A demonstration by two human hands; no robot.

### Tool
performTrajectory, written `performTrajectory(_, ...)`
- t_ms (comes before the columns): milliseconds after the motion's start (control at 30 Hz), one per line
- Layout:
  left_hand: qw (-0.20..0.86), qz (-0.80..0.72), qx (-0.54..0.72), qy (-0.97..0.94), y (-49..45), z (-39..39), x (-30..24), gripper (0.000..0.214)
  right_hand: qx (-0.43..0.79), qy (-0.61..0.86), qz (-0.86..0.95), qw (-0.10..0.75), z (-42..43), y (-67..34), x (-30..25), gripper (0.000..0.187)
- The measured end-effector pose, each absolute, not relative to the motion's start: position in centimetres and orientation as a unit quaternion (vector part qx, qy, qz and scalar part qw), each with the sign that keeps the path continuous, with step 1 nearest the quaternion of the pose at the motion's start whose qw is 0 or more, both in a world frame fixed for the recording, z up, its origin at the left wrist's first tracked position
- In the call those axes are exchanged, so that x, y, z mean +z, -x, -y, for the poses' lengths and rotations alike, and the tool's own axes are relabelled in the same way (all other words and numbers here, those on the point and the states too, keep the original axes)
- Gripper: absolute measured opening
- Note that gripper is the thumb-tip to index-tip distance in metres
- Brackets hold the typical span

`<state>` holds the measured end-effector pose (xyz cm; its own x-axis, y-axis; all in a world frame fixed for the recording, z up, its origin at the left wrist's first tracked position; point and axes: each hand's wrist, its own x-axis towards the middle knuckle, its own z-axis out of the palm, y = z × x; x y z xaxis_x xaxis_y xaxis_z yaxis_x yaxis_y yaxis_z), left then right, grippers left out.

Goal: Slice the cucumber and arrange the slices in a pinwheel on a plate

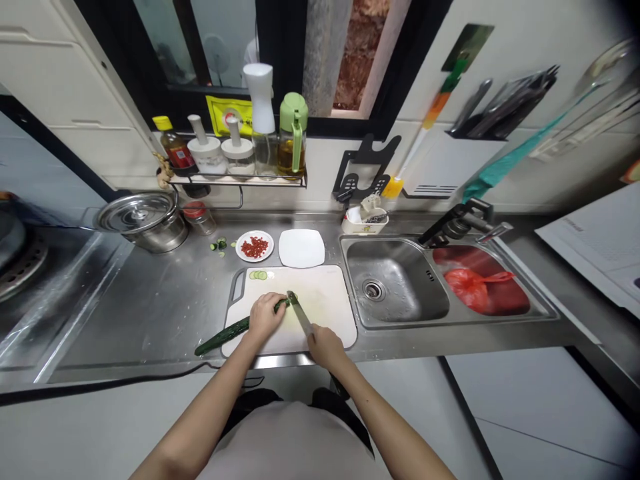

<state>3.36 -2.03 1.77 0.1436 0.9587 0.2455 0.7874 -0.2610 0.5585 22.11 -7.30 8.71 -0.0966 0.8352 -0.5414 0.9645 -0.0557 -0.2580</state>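
A long dark green cucumber lies slantwise over the left part of the white cutting board, its far end sticking out past the board's edge. My left hand is closed over the cucumber near its cut end. In my right hand is a kitchen knife, its handle hidden in the fist and its blade at the cucumber's cut end. Bits of green show at the blade's tip. Several thin cucumber slices rest at the board's upper left corner.
Behind the board stand a plate of chopped red pieces and a white square plate. Cucumber scraps lie left of them, near a lidded steel pot. A double sink adjoins on the right, with a red plastic bag inside.
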Motion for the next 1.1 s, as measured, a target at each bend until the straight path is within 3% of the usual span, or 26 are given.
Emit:
performTrajectory(233,0.131,-0.624,0.235,-0.733,-5.3,1.1,2.9,0.024,-0.25,-0.72,-0.643,0.077,5.9,-25.3,9.1,0.029)
performTrajectory(467,0.136,-0.659,0.052,-0.738,-8.0,-1.3,4.5,0.022,-0.252,-0.734,-0.625,0.09,5.2,-26.4,8.1,0.031)
performTrajectory(633,0.154,-0.672,-0.014,-0.724,-8.6,-2.5,5.3,0.025,-0.259,-0.731,-0.624,0.097,5.0,-26.5,7.7,0.03)
performTrajectory(833,0.187,-0.67,0.002,-0.718,-8.9,-3.1,5.5,0.025,-0.259,-0.723,-0.633,0.094,4.7,-26.4,7.3,0.031)
performTrajectory(1100,0.273,-0.764,0.168,-0.56,-5.0,-5.4,5.7,0.021,-0.266,-0.72,-0.634,0.093,4.7,-26.5,7.2,0.033)
